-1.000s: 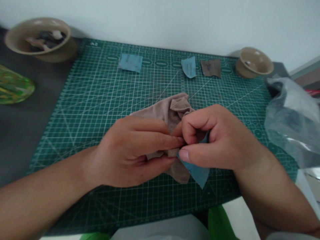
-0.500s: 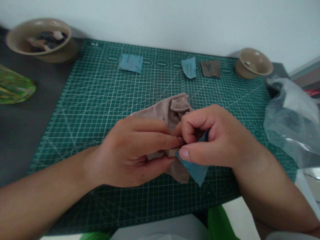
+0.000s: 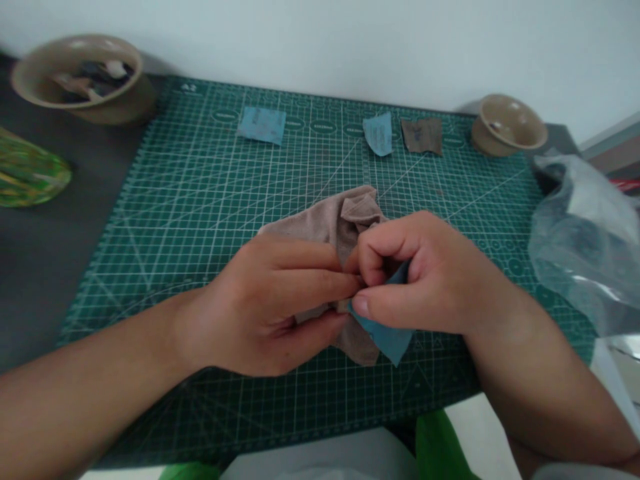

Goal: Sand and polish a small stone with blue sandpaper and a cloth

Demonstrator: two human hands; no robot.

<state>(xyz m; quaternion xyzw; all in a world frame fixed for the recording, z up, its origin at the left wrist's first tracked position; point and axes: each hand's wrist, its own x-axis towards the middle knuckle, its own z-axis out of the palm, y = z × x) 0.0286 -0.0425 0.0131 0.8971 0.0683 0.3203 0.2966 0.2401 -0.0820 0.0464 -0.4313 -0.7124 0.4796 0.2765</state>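
Observation:
My left hand [image 3: 270, 303] is closed, its thumb and fingers pinching a small tan piece [image 3: 343, 306] whose shape is mostly hidden. Against that piece, my right hand [image 3: 415, 273] holds a folded bit of blue sandpaper [image 3: 387, 337] between thumb and curled forefinger. One corner of the sandpaper hangs down below the right thumb. Under both hands lies a crumpled greyish-pink cloth [image 3: 315, 223] on the green cutting mat [image 3: 210, 200]. The fingertips of the two hands meet, so the contact between sandpaper and piece is largely covered.
Two blue sandpaper pieces, one left [image 3: 263, 125] and one right [image 3: 379, 135], and a brown sandpaper piece [image 3: 423, 136] lie along the mat's back. A large bowl [image 3: 113, 110] of small pieces stands back left, a smaller bowl [image 3: 495, 137] back right. A clear plastic bag [image 3: 575, 247] lies right, a green patterned object [image 3: 33, 173] left.
My right hand has shifted slightly left with the blue sandpaper, and the sandpaper's hanging corner has moved a little left and up. My left hand keeps its pinch almost in place.

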